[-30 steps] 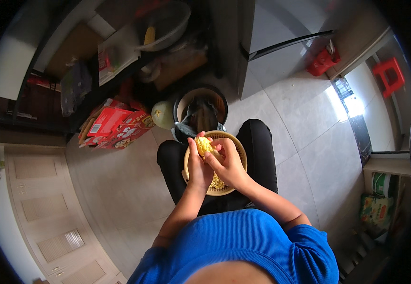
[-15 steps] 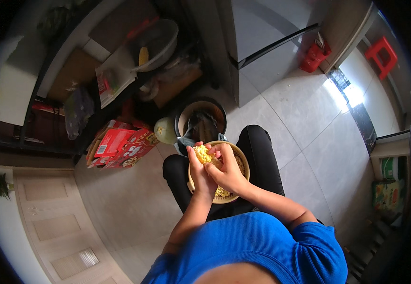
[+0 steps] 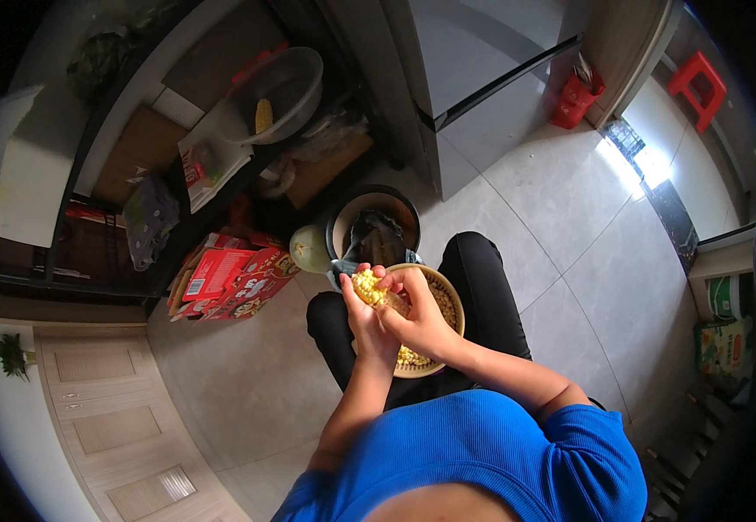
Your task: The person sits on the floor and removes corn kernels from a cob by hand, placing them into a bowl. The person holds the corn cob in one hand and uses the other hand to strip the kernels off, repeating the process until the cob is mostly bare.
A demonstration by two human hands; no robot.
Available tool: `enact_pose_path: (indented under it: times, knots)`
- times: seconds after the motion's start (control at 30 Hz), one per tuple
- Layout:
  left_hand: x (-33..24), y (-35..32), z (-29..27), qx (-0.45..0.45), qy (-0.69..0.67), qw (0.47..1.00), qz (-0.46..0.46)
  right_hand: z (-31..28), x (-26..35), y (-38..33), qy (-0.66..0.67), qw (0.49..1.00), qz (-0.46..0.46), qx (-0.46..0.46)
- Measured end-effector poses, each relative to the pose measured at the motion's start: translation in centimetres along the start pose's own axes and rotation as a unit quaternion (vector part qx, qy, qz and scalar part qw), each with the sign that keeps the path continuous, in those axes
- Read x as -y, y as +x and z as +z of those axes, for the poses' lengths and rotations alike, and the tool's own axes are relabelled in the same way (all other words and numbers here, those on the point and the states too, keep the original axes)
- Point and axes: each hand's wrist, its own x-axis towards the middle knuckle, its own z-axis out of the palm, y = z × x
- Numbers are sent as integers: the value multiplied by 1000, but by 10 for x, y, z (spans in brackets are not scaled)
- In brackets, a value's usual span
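A partly stripped corn cob [image 3: 367, 287] is gripped between both hands above a round yellow basket [image 3: 459, 320], its kernelled end toward the left palm and a paler, bare stretch between the right thumb and fingers. The left hand [image 3: 370, 331] cradles it, fingers curled round the far side; the right hand [image 3: 423, 324] closes over the other end, its thumb pressed to the cob near the left thumb. Loose kernels [image 3: 411, 357] lie in the basket, which rests between the person's black-trousered legs [image 3: 484, 283]. Just beyond it stands a round bin [image 3: 341, 230] with a dark liner [image 3: 376, 228], and beside that a pale green melon [image 3: 309, 250]. Farther left are flattened red cartons [image 3: 246, 280]; above them, on a dark shelf, a translucent bowl [image 3: 300, 91] holds a second cob [image 3: 263, 116]. A grey refrigerator [image 3: 500, 70] stands ahead, right of the bin, with a red bag [image 3: 576, 97] near it.
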Motion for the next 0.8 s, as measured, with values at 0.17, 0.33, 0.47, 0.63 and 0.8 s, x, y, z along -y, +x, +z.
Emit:
enact_pose_path:
  times: [0.17,0.33,0.47,0.63,0.8]
  knots:
    - [1,2,-2,23,-21,1000,2,1,-1,1,9,1000,9,-3]
    - [-1,5,1,27,-21,999,1,4,-5,-1,1,998,-65,-26]
    - [-8,-2,14,33,32,998,-30,-3,7,2,-67,992,-96,-37]
    - [-8,-10,17,65,166,984,-7,-12,17,9,-156,978,-135,-32]
    - [-8,-11,13,94,173,980,2,-20,27,4,-182,982,-44,-1]
